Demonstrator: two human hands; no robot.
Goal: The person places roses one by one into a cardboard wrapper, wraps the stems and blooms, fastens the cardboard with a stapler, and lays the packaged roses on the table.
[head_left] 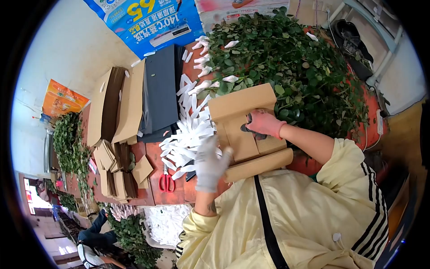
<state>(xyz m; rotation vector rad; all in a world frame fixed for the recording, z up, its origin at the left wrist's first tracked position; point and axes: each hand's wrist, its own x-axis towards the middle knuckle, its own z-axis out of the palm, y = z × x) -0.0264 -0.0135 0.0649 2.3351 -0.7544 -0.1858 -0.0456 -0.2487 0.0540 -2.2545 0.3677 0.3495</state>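
A sheet of brown cardboard point(242, 141) lies in front of me, its far and near edges curled up. My right hand point(264, 124), in a pink glove with dark fingertips, is closed over the cardboard's middle; what its fingers hold, if anything, is hidden. My left hand point(209, 166), in a whitish glove, is smeared by motion beside the cardboard's left edge. White strips point(188, 134) are heaped left of the cardboard. Red-handled scissors point(167, 181) lie beyond my left hand, near the table's edge.
Leafy stems point(291, 67) with white-wrapped heads cover the table's far right. Dark sheets point(160, 89) and brown cardboard stacks point(105, 105) stand at left, with small cardboard pieces point(112, 170) nearer. A white crate point(165, 226) sits below; another person point(92, 251) is at lower left.
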